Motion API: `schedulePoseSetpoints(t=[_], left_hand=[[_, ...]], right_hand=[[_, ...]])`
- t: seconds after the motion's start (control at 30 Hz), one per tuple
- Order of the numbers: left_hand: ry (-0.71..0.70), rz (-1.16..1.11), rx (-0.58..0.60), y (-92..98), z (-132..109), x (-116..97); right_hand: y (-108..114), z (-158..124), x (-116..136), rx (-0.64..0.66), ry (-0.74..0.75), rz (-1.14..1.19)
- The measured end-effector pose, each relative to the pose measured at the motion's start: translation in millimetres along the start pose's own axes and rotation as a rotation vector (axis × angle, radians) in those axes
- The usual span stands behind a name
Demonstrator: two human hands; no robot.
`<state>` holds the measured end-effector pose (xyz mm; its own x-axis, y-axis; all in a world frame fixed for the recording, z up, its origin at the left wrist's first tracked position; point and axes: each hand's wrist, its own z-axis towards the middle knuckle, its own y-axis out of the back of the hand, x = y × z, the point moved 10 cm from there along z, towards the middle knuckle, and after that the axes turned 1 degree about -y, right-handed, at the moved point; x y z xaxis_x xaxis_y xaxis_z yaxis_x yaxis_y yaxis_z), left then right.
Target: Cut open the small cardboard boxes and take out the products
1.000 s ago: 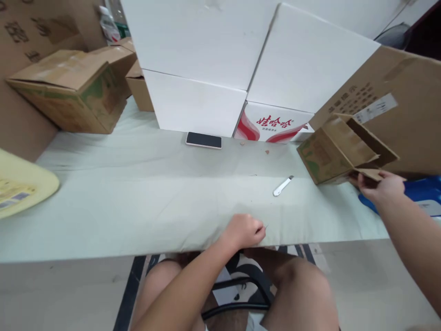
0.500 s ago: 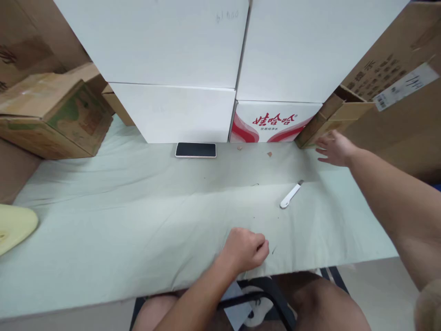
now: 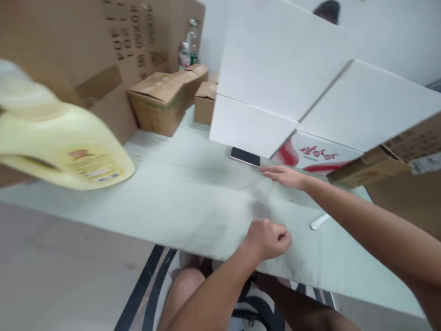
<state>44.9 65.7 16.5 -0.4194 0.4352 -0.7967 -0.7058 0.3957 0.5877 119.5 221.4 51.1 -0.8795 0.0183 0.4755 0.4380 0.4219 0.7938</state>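
My left hand (image 3: 268, 239) is closed in a fist, low over the front of the cloth-covered table (image 3: 193, 202); nothing sticks out of it. My right hand (image 3: 284, 176) has its fingers stretched out and holds nothing. Its fingertips are close to the right end of a phone (image 3: 245, 156), which lies dark screen up against the foot of the white boxes (image 3: 253, 124). Whether they touch the phone I cannot tell. Under my right forearm lies a white utility knife (image 3: 319, 221), its far part hidden by the arm.
A pale yellow jug (image 3: 93, 151) stands at the left. Brown cartons (image 3: 156, 103) and plastic bottles (image 3: 193, 41) are behind it. A white box with red lettering (image 3: 319, 154) and an open carton (image 3: 372, 168) border the right. Part of a person's head (image 3: 327, 10) shows above the boxes.
My right hand has moved left from beside the open carton to near the phone. The view has swung left, bringing the whole jug body in. My left hand stays a fist.
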Motion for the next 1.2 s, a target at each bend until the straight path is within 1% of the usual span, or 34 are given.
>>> schedulePoseSetpoints(t=[0.1,0.17,0.23,0.3,0.37,0.4,0.43,0.5,0.6,0.7,0.77,0.83,0.93,1.03,1.1,1.17,1.2], left_hand=[[0.103,-0.124,-0.071,31.8,-11,15],[0.158,-0.203,-0.103,49.6,-18,27],[0.189,-0.291,-0.121,64.0,-23,38],[0.217,-0.357,-0.138,77.1,-26,49],[0.265,-0.376,-0.148,88.0,-28,61],[0.292,-0.368,-0.144,92.2,-28,67],[0.316,-0.36,-0.137,95.7,-29,72],[0.339,-0.359,-0.129,102.0,-28,79],[0.362,-0.411,-0.156,110.5,-29,88],[0.392,-0.479,-0.2,115.4,-31,93],[0.374,-0.501,-0.233,117.4,-32,92],[0.339,-0.494,-0.26,118.6,-32,88],[0.297,-0.442,-0.313,122.1,-32,85],[0.26,-0.399,-0.397,132.1,-32,84],[0.261,-0.363,-0.485,144.1,-36,86],[0.256,-0.299,-0.613,162.9,-46,88],[0.237,-0.267,-0.706,175.8,-54,88]], right_hand=[[-45,47,104,-0.001,0.2,-0.166],[-69,81,170,-0.038,0.294,-0.203],[-80,114,236,-0.125,0.384,-0.221],[-76,143,297,-0.279,0.468,-0.248],[-67,166,345,-0.428,0.499,-0.29],[-63,178,363,-0.476,0.497,-0.317],[-62,188,377,-0.498,0.488,-0.342],[-61,205,395,-0.515,0.481,-0.383],[-61,212,409,-0.563,0.518,-0.426],[-58,200,411,-0.615,0.543,-0.498],[-53,192,405,-0.592,0.48,-0.536],[-48,183,396,-0.542,0.41,-0.567],[-41,161,381,-0.508,0.404,-0.646],[-37,131,357,-0.505,0.476,-0.72],[-37,101,333,-0.495,0.569,-0.735],[-34,61,297,-0.486,0.654,-0.713],[-31,38,272,-0.487,0.666,-0.688]])
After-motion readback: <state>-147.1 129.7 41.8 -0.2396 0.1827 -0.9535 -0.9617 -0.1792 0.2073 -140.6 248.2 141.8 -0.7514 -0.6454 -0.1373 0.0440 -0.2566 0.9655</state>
